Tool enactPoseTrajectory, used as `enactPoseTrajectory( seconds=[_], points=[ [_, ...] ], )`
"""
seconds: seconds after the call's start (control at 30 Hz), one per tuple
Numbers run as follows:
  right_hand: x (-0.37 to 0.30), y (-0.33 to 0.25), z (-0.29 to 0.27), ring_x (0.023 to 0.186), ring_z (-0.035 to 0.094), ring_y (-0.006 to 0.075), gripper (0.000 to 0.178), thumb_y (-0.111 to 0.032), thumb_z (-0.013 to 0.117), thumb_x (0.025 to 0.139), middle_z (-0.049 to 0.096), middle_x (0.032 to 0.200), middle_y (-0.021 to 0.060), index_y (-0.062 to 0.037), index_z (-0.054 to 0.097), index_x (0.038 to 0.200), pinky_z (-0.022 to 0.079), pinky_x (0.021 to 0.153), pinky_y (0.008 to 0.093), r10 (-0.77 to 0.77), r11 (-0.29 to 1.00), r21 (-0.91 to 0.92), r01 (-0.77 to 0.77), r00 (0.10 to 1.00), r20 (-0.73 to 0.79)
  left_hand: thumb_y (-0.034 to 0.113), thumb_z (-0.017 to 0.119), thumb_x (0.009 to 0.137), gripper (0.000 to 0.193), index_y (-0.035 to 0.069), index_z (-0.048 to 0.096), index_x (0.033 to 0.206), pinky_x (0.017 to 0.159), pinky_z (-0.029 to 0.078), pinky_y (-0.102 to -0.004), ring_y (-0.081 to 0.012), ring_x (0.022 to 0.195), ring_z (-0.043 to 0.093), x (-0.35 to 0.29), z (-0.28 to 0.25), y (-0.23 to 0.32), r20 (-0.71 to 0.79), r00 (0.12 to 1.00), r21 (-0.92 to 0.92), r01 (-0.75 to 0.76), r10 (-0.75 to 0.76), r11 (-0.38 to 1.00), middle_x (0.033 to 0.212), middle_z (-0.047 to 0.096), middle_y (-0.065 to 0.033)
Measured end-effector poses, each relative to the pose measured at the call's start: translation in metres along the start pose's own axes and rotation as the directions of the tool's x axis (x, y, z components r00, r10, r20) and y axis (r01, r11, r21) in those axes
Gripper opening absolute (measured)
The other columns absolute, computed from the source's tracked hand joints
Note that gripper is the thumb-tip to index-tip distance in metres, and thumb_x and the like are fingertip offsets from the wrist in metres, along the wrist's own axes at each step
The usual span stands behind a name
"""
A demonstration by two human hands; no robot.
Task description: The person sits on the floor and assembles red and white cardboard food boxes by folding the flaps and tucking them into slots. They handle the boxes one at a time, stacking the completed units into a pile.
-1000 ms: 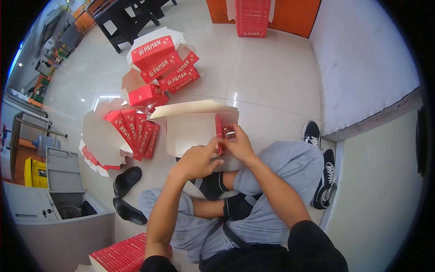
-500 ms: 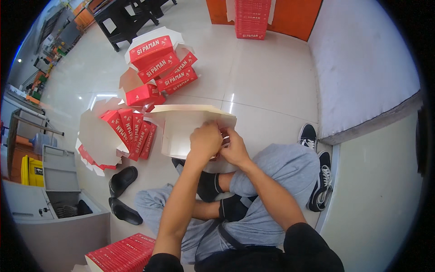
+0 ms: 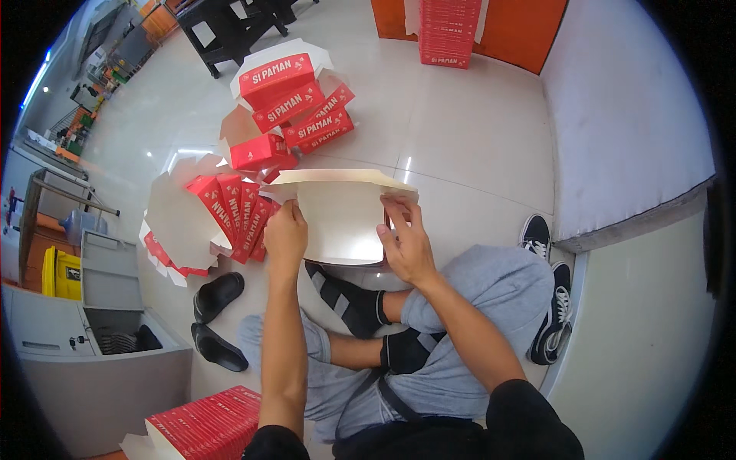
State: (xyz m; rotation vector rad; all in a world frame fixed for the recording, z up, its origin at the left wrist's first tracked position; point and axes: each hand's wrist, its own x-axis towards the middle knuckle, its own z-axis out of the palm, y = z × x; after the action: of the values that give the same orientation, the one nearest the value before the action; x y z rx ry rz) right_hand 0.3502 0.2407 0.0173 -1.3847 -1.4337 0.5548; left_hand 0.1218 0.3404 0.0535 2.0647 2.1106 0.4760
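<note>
An open cardboard box (image 3: 343,218), pale cream inside, is held in front of my crossed legs, its flap standing along the far side. My left hand (image 3: 285,234) grips the box's left wall, fingers at the upper corner. On the opposite side my right hand (image 3: 406,241) has its fingertips on the right wall near the far corner and its thumb at the wall's edge. The box's outer faces are mostly hidden. Beyond my left hand lies a fan of red boxes (image 3: 230,211) with white flaps.
More red folded boxes (image 3: 287,100) are piled farther off. A stack of red flat cartons (image 3: 207,422) is at lower left, another red stack (image 3: 447,34) at the far wall. Black slippers (image 3: 218,297), sneakers (image 3: 548,314) and a grey cabinet (image 3: 107,383) flank my legs.
My left hand has moved from the box's right inner side to its left wall. My right hand now spreads along the right wall. The view has shifted slightly.
</note>
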Motion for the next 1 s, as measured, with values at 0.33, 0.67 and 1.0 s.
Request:
enactPoseTrajectory(
  seconds=[0.33, 0.67, 1.0],
  points=[
    [0.002, 0.001, 0.003, 0.111, 0.061, 0.0373, 0.054, -0.022, 0.057, 0.1, 0.053, 0.142, 0.0227, -0.0087, 0.049, 0.152, 0.051, 0.098, 0.0465, 0.074, 0.99, -0.131, -0.058, 0.99, 0.122, 0.013, 0.049, 0.097, 0.02, 0.0, 0.064, 0.1, 0.075, 0.056, -0.0588, -0.0497, 0.085, 0.07, -0.005, 0.027, -0.019, -0.046, 0.989, 0.012, -0.143, 0.143, 0.99, 0.095, 0.071, -0.0271],
    [0.003, 0.006, -0.005, 0.115, 0.062, 0.0274, 0.048, -0.013, 0.057, 0.101, 0.054, 0.139, 0.0182, -0.0063, 0.054, 0.149, 0.054, 0.092, 0.0356, 0.067, 0.998, -0.019, -0.066, 0.991, 0.119, 0.019, 0.055, 0.095, 0.028, -0.001, 0.066, 0.113, 0.084, 0.053, -0.0579, -0.0485, 0.093, 0.068, -0.019, 0.024, -0.025, -0.059, 0.998, -0.229, -0.027, 0.014, 0.973, 0.097, 0.07, -0.0275],
    [0.004, 0.0, -0.004, 0.108, 0.059, 0.0247, 0.049, -0.011, 0.062, 0.097, 0.052, 0.138, 0.0171, -0.0056, 0.057, 0.145, 0.052, 0.093, 0.0342, 0.091, 0.993, 0.058, -0.101, 0.984, 0.152, 0.021, 0.07, 0.096, 0.046, -0.002, 0.056, 0.133, 0.094, 0.05, -0.0464, -0.0318, 0.101, 0.064, 0.065, -0.04, -0.149, -0.629, 0.713, -0.324, 0.123, -0.311, 0.938, 0.115, 0.066, -0.0186]
  ],
)
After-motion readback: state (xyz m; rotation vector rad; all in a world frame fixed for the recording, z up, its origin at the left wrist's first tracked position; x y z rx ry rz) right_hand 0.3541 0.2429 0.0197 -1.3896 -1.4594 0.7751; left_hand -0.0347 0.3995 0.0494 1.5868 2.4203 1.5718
